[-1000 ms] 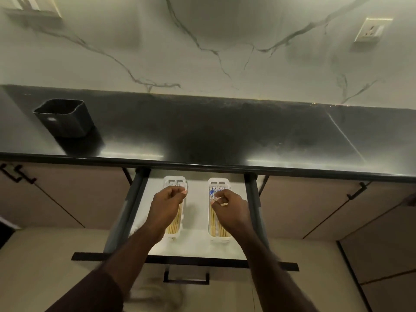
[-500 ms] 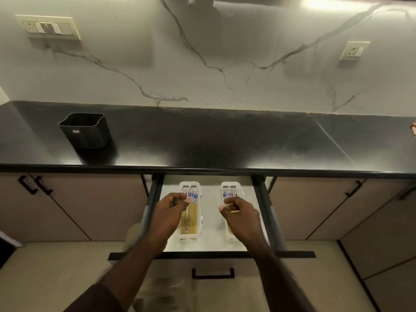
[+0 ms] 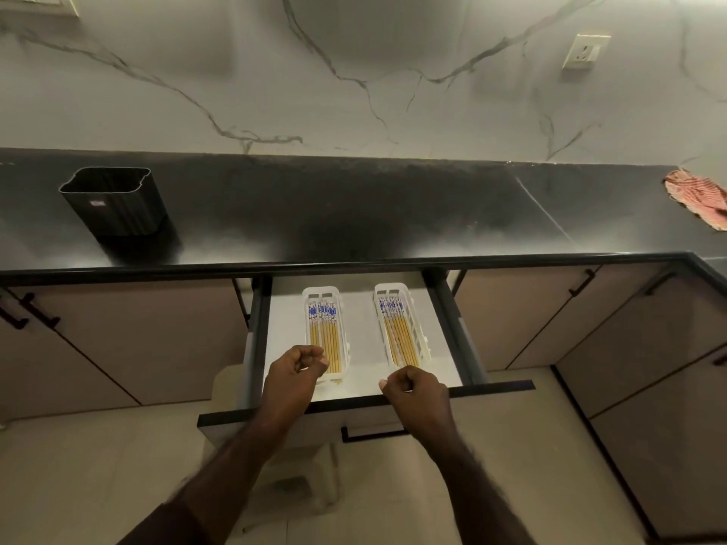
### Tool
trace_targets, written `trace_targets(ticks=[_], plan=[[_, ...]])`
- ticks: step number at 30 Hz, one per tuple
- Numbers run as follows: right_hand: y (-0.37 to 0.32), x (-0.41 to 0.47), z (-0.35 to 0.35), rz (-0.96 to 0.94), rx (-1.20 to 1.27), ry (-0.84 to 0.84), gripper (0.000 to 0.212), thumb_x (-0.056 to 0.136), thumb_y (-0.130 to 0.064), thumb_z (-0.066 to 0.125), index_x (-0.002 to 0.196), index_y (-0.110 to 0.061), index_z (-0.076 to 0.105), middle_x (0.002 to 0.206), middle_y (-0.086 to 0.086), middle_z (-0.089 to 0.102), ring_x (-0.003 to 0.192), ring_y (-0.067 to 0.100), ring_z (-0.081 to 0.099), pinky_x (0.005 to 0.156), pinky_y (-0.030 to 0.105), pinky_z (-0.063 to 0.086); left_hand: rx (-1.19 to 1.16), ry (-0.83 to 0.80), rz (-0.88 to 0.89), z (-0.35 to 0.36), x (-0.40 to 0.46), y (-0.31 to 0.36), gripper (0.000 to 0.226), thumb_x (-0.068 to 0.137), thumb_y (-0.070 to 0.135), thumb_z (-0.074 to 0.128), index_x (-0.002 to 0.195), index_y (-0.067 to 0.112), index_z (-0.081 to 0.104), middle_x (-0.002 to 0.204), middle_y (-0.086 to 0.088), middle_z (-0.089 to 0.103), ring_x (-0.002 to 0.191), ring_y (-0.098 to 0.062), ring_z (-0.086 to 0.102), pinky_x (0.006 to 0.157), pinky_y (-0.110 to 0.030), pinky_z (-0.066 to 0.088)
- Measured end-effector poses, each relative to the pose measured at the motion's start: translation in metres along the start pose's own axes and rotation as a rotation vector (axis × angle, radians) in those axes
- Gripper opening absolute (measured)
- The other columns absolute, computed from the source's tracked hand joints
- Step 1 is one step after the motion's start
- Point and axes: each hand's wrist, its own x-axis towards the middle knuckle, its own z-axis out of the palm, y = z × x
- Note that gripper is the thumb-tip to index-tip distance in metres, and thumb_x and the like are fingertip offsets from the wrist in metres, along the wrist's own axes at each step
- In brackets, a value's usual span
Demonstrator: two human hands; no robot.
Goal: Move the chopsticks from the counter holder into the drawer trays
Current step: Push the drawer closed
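Two hands hover over the near end of an open drawer [image 3: 366, 350]. The left hand [image 3: 296, 371] and right hand [image 3: 417, 391] both have fingers curled in with nothing held. Two white trays, left [image 3: 326, 332] and right [image 3: 401, 324], lie side by side in the drawer, each filled with yellow chopsticks [image 3: 324, 328] with blue-patterned tops. A black holder [image 3: 114, 200] stands on the dark counter [image 3: 354, 214] below a marble wall.
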Motion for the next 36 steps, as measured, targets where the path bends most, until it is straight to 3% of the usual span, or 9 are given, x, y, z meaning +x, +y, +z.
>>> trace_targets(ticks=[11, 15, 19, 26, 29, 32, 36], plan=[[0.063, 0.007, 0.038, 0.313, 0.050, -0.048, 0.018, 0.088, -0.036, 0.068, 0.080, -0.020, 0.065, 0.083, 0.001, 0.068, 0.083, 0.019, 0.066, 0.083, 0.044, 0.060, 0.136, -0.125, -0.134, 0.007, -0.008, -0.041, 0.008, 0.092, 0.017, 0.063, 0.100, 0.017, 0.067, 0.107, -0.002, 0.068, 0.099, -0.018, 0.063, 0.072, -0.022, 0.051], [0.077, 0.012, 0.054, 0.486, 0.091, -0.070, 0.036, 0.089, -0.043, 0.064, 0.104, -0.011, 0.064, 0.096, 0.008, 0.067, 0.084, 0.023, 0.066, 0.071, 0.038, 0.063, 0.159, -0.158, -0.154, 0.006, -0.013, -0.048, 0.007, 0.094, 0.016, 0.060, 0.096, 0.018, 0.066, 0.101, -0.004, 0.069, 0.093, -0.018, 0.064, 0.066, -0.021, 0.048], [0.086, 0.017, 0.066, 0.665, 0.281, -0.099, 0.047, 0.094, -0.039, 0.061, 0.123, -0.002, 0.055, 0.107, 0.016, 0.062, 0.088, 0.030, 0.064, 0.060, 0.034, 0.058, 0.183, -0.174, -0.169, 0.004, -0.016, -0.052, 0.007, 0.094, 0.016, 0.060, 0.096, 0.017, 0.066, 0.098, -0.004, 0.069, 0.090, -0.018, 0.064, 0.065, -0.020, 0.048], [0.087, 0.036, 0.084, 0.833, 0.612, -0.139, 0.031, 0.100, -0.027, 0.054, 0.120, -0.004, 0.047, 0.113, 0.022, 0.058, 0.101, 0.037, 0.060, 0.090, 0.049, 0.054, 0.269, -0.169, -0.168, -0.005, -0.010, -0.059, 0.010, 0.094, 0.019, 0.061, 0.097, 0.016, 0.070, 0.093, -0.001, 0.069, 0.087, -0.011, 0.062, 0.065, -0.018, 0.046], [0.091, 0.044, 0.089, 0.882, 0.723, -0.105, 0.035, 0.101, -0.023, 0.053, 0.127, -0.001, 0.047, 0.101, 0.023, 0.058, 0.088, 0.036, 0.059, 0.087, 0.049, 0.053, 0.288, -0.165, -0.183, -0.008, -0.004, -0.063, 0.012, 0.094, 0.021, 0.061, 0.097, 0.016, 0.072, 0.091, 0.002, 0.070, 0.087, -0.010, 0.062, 0.067, -0.020, 0.047], [0.098, 0.053, 0.093, 0.921, 0.847, -0.030, 0.040, 0.100, -0.011, 0.054, 0.136, 0.003, 0.045, 0.089, 0.022, 0.055, 0.074, 0.035, 0.057, 0.076, 0.048, 0.054, 0.295, -0.174, -0.221, -0.008, 0.002, -0.067, 0.015, 0.094, 0.022, 0.062, 0.084, 0.017, 0.072, 0.079, 0.003, 0.068, 0.076, -0.010, 0.062, 0.066, -0.023, 0.047], [0.107, 0.065, 0.100, 0.983, 0.953, 0.039, 0.039, 0.098, 0.003, 0.052, 0.137, 0.006, 0.046, 0.083, 0.023, 0.052, 0.069, 0.036, 0.054, 0.089, 0.051, 0.051, 0.307, -0.145, -0.258, -0.002, 0.011, -0.069, 0.024, 0.093, 0.025, 0.062, 0.073, 0.017, 0.071, 0.065, 0.005, 0.065, 0.064, -0.009, 0.058, 0.060, -0.023, 0.046]])
